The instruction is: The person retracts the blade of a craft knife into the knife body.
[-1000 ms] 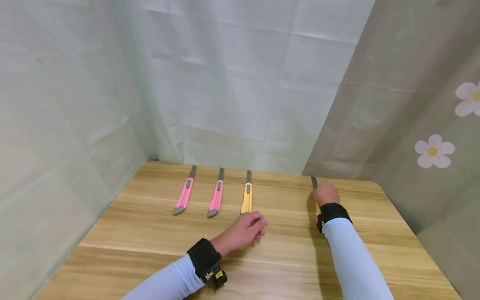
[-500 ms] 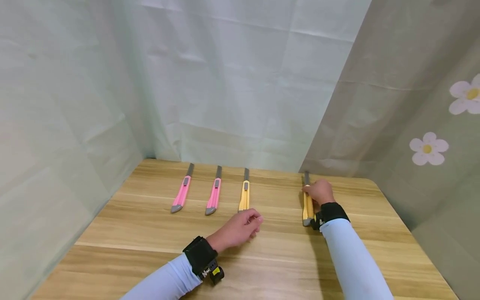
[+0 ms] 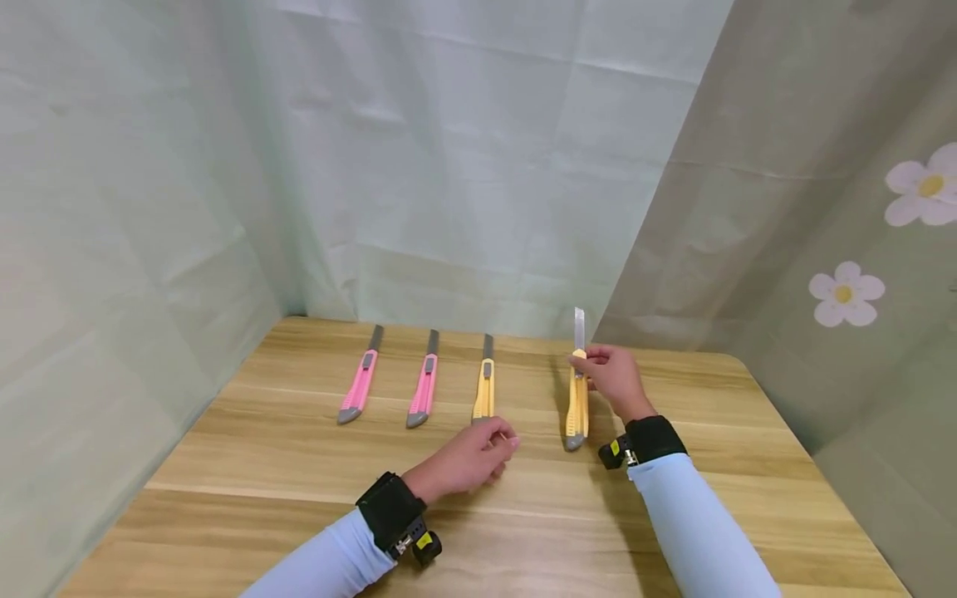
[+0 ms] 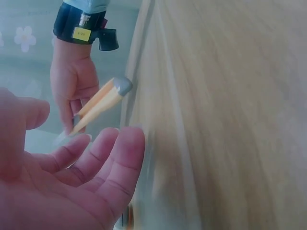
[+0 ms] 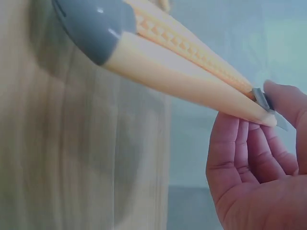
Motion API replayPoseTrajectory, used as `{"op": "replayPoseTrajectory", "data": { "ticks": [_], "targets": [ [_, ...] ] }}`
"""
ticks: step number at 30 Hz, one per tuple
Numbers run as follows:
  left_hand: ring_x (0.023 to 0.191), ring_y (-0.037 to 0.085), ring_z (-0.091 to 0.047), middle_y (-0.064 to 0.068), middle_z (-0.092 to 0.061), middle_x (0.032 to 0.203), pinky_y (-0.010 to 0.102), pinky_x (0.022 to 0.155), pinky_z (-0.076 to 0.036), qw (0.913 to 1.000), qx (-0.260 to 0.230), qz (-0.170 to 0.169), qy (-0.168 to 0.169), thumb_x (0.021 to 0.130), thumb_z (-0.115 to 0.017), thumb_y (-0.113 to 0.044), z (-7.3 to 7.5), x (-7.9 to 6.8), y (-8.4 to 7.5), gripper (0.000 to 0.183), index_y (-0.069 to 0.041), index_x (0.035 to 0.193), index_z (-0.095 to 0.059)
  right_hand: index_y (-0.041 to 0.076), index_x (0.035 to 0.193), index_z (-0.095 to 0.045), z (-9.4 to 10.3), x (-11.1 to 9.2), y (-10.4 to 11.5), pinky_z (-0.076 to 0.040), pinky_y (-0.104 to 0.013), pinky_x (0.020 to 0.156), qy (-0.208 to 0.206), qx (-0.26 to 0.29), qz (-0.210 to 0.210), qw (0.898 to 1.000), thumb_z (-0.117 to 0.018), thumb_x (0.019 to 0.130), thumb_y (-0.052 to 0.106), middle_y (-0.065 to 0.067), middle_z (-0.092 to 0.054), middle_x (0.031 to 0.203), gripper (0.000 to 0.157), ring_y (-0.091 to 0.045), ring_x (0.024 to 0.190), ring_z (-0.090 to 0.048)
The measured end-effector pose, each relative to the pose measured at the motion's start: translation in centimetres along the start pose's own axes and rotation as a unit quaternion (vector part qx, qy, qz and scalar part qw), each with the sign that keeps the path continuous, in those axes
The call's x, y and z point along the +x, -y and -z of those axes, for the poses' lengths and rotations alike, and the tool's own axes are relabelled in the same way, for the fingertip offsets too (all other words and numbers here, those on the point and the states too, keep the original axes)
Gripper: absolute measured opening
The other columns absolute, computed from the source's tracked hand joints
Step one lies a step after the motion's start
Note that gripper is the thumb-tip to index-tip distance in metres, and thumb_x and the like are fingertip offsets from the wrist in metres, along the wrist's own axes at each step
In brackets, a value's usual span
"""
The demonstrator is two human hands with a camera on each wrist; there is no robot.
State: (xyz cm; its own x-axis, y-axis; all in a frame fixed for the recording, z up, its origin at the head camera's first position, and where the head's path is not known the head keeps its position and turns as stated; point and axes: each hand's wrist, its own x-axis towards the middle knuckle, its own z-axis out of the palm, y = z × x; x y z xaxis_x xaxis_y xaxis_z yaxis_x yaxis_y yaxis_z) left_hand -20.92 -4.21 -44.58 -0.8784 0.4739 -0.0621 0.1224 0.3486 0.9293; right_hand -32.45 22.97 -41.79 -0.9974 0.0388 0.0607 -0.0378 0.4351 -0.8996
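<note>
My right hand pinches a yellow utility knife near its blade end. The blade points away from me, and the grey butt end hangs over the tabletop. In the right wrist view, the thumb is at the grey slider and the fingers support the knife from the other side. My left hand has loosely bent fingers and holds nothing. Just beyond it lies another yellow utility knife, its butt end partly hidden by that hand. Two pink utility knives lie farther left.
A wooden table bears the row of knives, all with blades toward the back edge. Pale curtains hang close behind and on both sides. White flowers are printed on the right curtain.
My right hand has raised the yellow knife off the table and brought it left, closer to the other knives. The left hand has barely moved.
</note>
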Motion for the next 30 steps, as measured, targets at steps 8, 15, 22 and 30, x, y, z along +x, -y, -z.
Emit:
{"op": "replayPoseTrajectory", "data": {
  "ticks": [8,15,22,30],
  "targets": [
    [0.079,0.026,-0.066,0.016,-0.064,0.108,0.031,0.062,-0.059,0.9999,-0.011,0.012,0.005,0.107,-0.055,-0.035,-0.4,-0.3,-0.3,0.030,-0.010,0.124,-0.059,-0.001,0.116,-0.070,-2.2,-2.3,1.9,-0.065,-0.025,0.070,0.007,0.074,0.003,0.997,-0.078,0.093,0.030,-0.014,-0.075,0.107,0.039,-0.016,0.090,-0.071],
    [0.079,0.025,-0.066,0.017,-0.064,0.110,0.028,0.059,-0.055,0.9997,-0.019,0.014,0.002,0.107,-0.056,-0.034,-0.8,-0.6,-0.3,0.039,-0.004,0.132,-0.055,0.002,0.114,-0.071,-3.5,-4.4,3.7,-0.065,-0.026,0.071,0.016,0.109,0.031,0.993,-0.077,0.094,0.030,-0.010,-0.076,0.105,0.036,-0.013,0.089,-0.070],
    [0.081,0.024,-0.067,0.011,-0.062,0.113,0.031,0.066,-0.060,0.9996,-0.027,0.008,-0.007,0.107,-0.056,-0.030,-1.0,-0.7,-0.3,0.041,-0.003,0.137,-0.052,0.001,0.112,-0.071,-4.5,-6.2,5.2,-0.065,-0.027,0.069,0.020,0.140,0.050,0.989,-0.077,0.094,0.029,-0.004,-0.077,0.096,0.034,-0.012,0.085,-0.070],
    [0.089,0.023,-0.068,0.010,-0.063,0.114,0.037,0.076,-0.066,0.9985,-0.051,-0.020,-0.004,0.107,-0.057,-0.023,-1.0,-0.8,-0.1,0.030,-0.007,0.132,-0.056,-0.001,0.112,-0.070,-5.1,-7.6,5.9,-0.065,-0.027,0.069,0.022,0.173,0.051,0.983,-0.077,0.094,0.025,-0.006,-0.078,0.097,0.032,-0.013,0.084,-0.072]
  ]
}}
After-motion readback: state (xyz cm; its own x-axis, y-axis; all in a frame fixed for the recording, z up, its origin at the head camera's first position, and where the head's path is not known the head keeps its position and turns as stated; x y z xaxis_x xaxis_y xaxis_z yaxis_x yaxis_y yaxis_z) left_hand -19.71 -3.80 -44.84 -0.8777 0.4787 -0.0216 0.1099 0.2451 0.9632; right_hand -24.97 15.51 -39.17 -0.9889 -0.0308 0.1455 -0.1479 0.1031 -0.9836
